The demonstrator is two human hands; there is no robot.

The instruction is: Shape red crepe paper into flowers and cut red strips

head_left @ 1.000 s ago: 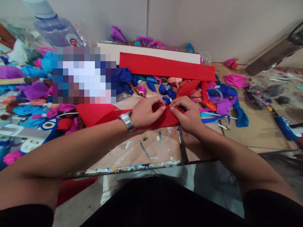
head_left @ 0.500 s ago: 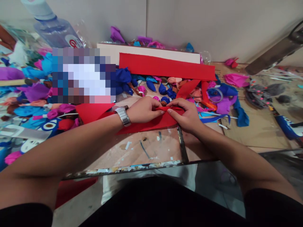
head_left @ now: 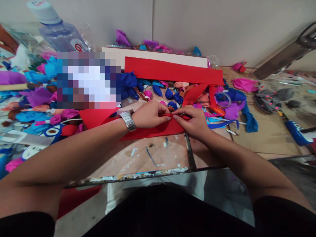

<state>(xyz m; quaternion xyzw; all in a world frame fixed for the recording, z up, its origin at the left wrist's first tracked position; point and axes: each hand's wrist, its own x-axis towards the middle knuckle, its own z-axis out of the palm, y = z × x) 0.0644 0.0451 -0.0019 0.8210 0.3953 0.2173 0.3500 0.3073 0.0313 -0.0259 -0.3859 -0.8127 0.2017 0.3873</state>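
Observation:
A red strip of crepe paper (head_left: 148,132) lies across the worktable in front of me. My left hand (head_left: 149,115), with a metal watch on its wrist, pinches the strip's far edge. My right hand (head_left: 194,120) pinches the same edge right beside it, fingertips of both hands almost touching. The fingers of both are closed on the folded red edge. The strip's left end (head_left: 95,117) sticks out past my left wrist.
A longer red paper strip (head_left: 172,70) lies against a white board (head_left: 116,54) at the back. Crumpled blue, purple and pink paper pieces (head_left: 158,89) crowd the table. A plastic water bottle (head_left: 58,31) stands far left. Tape rolls (head_left: 223,97) and dark clutter (head_left: 269,98) lie right.
Both hands have drawn slightly closer together on the red strip's far edge, and the right hand's fingers have shifted left along it. The strip has slid a little toward the back.

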